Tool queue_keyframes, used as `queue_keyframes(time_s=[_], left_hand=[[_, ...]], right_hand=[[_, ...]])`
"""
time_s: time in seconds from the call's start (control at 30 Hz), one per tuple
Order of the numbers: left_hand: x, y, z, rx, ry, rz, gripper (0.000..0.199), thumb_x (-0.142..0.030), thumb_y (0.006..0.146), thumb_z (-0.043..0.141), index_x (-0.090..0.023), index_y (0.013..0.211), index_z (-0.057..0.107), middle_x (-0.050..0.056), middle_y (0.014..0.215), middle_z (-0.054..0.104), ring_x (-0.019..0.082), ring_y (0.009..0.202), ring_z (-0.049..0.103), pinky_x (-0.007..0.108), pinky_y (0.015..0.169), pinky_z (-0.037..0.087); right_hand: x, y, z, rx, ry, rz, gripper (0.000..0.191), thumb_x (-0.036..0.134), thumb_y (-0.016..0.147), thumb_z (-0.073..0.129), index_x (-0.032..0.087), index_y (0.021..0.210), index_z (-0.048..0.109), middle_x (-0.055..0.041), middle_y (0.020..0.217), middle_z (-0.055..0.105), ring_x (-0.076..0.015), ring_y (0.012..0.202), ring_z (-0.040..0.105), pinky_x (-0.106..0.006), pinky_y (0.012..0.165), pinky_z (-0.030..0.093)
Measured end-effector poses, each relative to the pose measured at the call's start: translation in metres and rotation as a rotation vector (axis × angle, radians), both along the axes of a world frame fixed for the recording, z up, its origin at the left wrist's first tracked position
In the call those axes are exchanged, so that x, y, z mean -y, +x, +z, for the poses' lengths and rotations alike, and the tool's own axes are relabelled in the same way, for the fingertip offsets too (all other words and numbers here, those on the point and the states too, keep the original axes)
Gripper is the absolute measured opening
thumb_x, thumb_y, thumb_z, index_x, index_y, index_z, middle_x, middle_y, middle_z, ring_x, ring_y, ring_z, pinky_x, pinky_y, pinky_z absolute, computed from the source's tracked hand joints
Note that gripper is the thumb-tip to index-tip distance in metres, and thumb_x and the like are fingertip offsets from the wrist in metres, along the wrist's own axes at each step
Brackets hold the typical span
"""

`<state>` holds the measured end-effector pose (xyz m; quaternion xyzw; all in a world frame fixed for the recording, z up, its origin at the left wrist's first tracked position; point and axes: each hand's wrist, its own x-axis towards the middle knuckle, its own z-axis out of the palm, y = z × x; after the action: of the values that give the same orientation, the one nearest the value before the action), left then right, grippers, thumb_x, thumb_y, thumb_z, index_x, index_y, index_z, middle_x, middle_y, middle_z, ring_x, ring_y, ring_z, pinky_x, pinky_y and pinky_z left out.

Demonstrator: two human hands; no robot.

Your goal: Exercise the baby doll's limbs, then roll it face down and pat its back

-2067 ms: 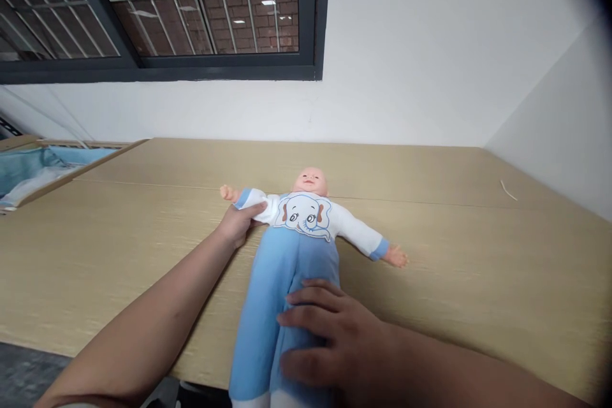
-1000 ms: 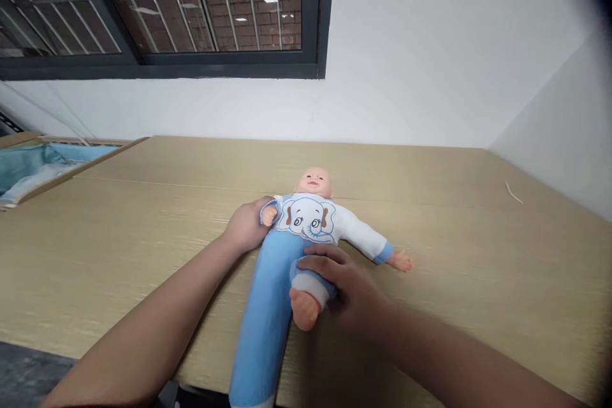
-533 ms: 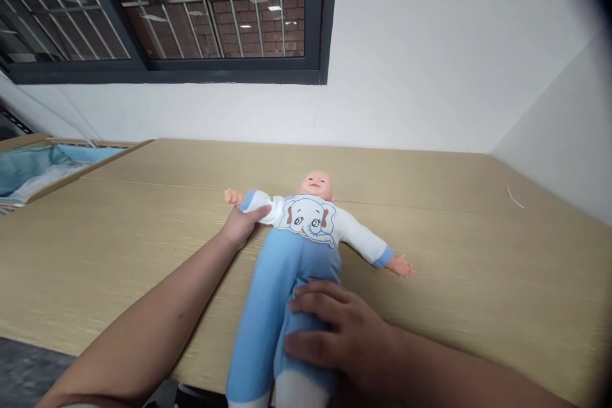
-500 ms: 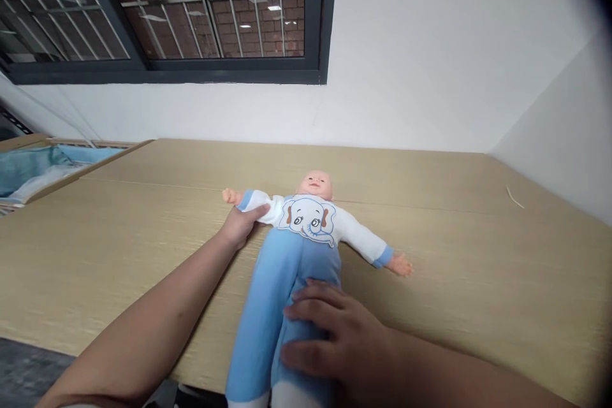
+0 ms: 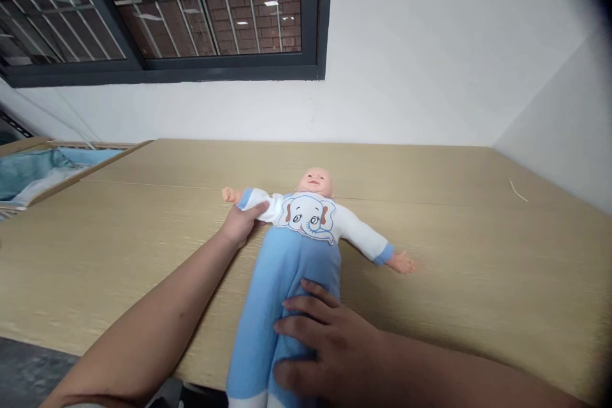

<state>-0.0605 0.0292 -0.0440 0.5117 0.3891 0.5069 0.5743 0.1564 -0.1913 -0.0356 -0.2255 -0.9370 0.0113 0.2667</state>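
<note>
Where the inspection begins, at far left, a wood-rimmed box (image 5: 95,171) holds soft, rumpled blue cloth (image 5: 29,169). Right of it, the left hand (image 5: 238,226) is clamped on the near part of the doll's left-lying sleeve (image 5: 261,197), thumb above and fingers partly hidden beneath. This hold is judged sound: a light pinch on the fabric should steady the upper body without straining the shoulder, and the small moulded fist beyond the cuff is best left unpinched.

The doll (image 5: 306,215) lies on its back at the middle of the table (image 5: 454,255), head towards the far side, legs towards the near edge. Head and hands appear to be smooth, hard plastic, rounded in form; the white top and blue trousers (image 5: 268,287) look like plush, softly filled, the legs long and tubular with white ends. An elephant patch (image 5: 308,220) with a stitched-looking outline covers the chest.

The right hand (image 5: 342,344) rests over the right-lying leg, fingers apart; how firmly it presses cannot be told. Broad, even contact is advised, as fingertips alone would likely dent the filling and twist the cloth. At far right, a thin, pale, curved strip (image 5: 517,191) lies on the smooth, faintly grained tabletop, well apart from the doll
</note>
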Motion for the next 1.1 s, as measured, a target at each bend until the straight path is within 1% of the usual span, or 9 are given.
queue_keyframes(time_s=[0.07, 0.17, 0.37, 0.47, 0.6, 0.7, 0.83, 0.97, 1.1], left_hand=[[-0.001, -0.002, -0.002, -0.049, 0.025, 0.016, 0.05, -0.042, 0.066, 0.087, -0.014, 0.101, 0.064, 0.007, 0.101, 0.069, 0.025, 0.091, 0.066, 0.037, 0.084, 0.053], [-0.001, -0.004, -0.004, -0.195, 0.108, 0.057, 0.049, -0.045, 0.069, 0.084, -0.015, 0.101, 0.063, 0.007, 0.1, 0.068, 0.026, 0.091, 0.064, 0.037, 0.085, 0.051], [0.006, -0.005, 0.004, -0.621, 0.312, 0.092, 0.036, -0.05, 0.075, 0.074, -0.018, 0.085, 0.061, 0.004, 0.084, 0.063, 0.025, 0.083, 0.06, 0.036, 0.077, 0.046], [0.011, -0.003, 0.01, -0.707, 0.334, 0.114, 0.035, -0.051, 0.075, 0.072, -0.019, 0.082, 0.061, 0.005, 0.083, 0.064, 0.027, 0.081, 0.061, 0.036, 0.076, 0.046], [0.019, 0.001, 0.019, -0.766, 0.417, 0.031, 0.029, -0.049, 0.081, 0.067, -0.021, 0.09, 0.064, 0.004, 0.089, 0.069, 0.026, 0.081, 0.065, 0.033, 0.072, 0.047], [0.023, 0.004, 0.025, -0.928, 0.488, 0.015, 0.025, -0.047, 0.085, 0.063, -0.023, 0.094, 0.065, 0.004, 0.094, 0.071, 0.027, 0.085, 0.066, 0.032, 0.072, 0.045], [0.025, 0.007, 0.03, -1.082, 0.584, -0.018, 0.024, -0.045, 0.09, 0.056, -0.023, 0.092, 0.065, 0.006, 0.1, 0.071, 0.03, 0.092, 0.066, 0.033, 0.074, 0.044], [0.025, 0.007, 0.03, -1.079, 0.599, -0.025, 0.024, -0.045, 0.091, 0.055, -0.023, 0.094, 0.065, 0.006, 0.103, 0.071, 0.03, 0.093, 0.066, 0.033, 0.075, 0.044], [0.023, 0.005, 0.025, -0.958, 0.507, 0.007, 0.025, -0.048, 0.086, 0.064, -0.023, 0.092, 0.064, 0.004, 0.094, 0.071, 0.028, 0.086, 0.066, 0.033, 0.073, 0.045]], right_hand=[[-0.002, 0.007, 0.011, -0.026, -0.063, 0.014, 0.024, 0.031, 0.093, 0.058, 0.028, 0.116, 0.063, -0.0065, 0.138, 0.056, -0.0313, 0.132, 0.047, -0.058, 0.114, 0.034], [-0.01, 0.018, 0.018, -0.194, -0.104, 0.016, 0.04, 0.029, 0.092, 0.058, 0.022, 0.131, 0.056, -0.0114, 0.136, 0.055, -0.0292, 0.13, 0.048, -0.047, 0.109, 0.044], [-0.029, 0.03, 0.014, -0.495, -0.276, -0.148, 0.063, 0.02, 0.079, 0.062, 0.024, 0.14, 0.047, -0.0106, 0.133, 0.057, -0.0271, 0.121, 0.057, -0.043, 0.102, 0.051], [-0.036, 0.03, 0.013, -0.602, -0.367, -0.244, 0.06, 0.012, 0.079, 0.056, 0.025, 0.137, 0.049, -0.0092, 0.13, 0.059, -0.0278, 0.122, 0.057, -0.047, 0.104, 0.05], [-0.044, 0.03, 0.011, -0.679, -0.417, -0.266, 0.056, 0.009, 0.082, 0.053, 0.028, 0.135, 0.054, -0.0067, 0.132, 0.059, -0.0267, 0.126, 0.055, -0.051, 0.107, 0.047], [-0.049, 0.031, 0.007, -0.686, -0.42, -0.26, 0.048, 0.012, 0.086, 0.059, 0.03, 0.131, 0.06, -0.0053, 0.135, 0.057, -0.0251, 0.127, 0.054, -0.049, 0.11, 0.045], [-0.051, 0.032, 0.004, -0.683, -0.46, -0.246, 0.036, 0.026, 0.085, 0.074, 0.03, 0.12, 0.068, -0.0051, 0.133, 0.058, -0.0249, 0.121, 0.059, -0.041, 0.104, 0.051], [-0.05, 0.031, 0.006, -0.65, -0.437, -0.222, 0.037, 0.025, 0.085, 0.072, 0.033, 0.121, 0.067, -0.0044, 0.129, 0.061, -0.0244, 0.117, 0.062, -0.039, 0.1, 0.054], [-0.045, 0.029, 0.009, -0.644, -0.408, -0.192, 0.043, 0.023, 0.084, 0.073, 0.032, 0.124, 0.063, -0.0058, 0.129, 0.061, -0.0261, 0.117, 0.062, -0.043, 0.1, 0.054]])
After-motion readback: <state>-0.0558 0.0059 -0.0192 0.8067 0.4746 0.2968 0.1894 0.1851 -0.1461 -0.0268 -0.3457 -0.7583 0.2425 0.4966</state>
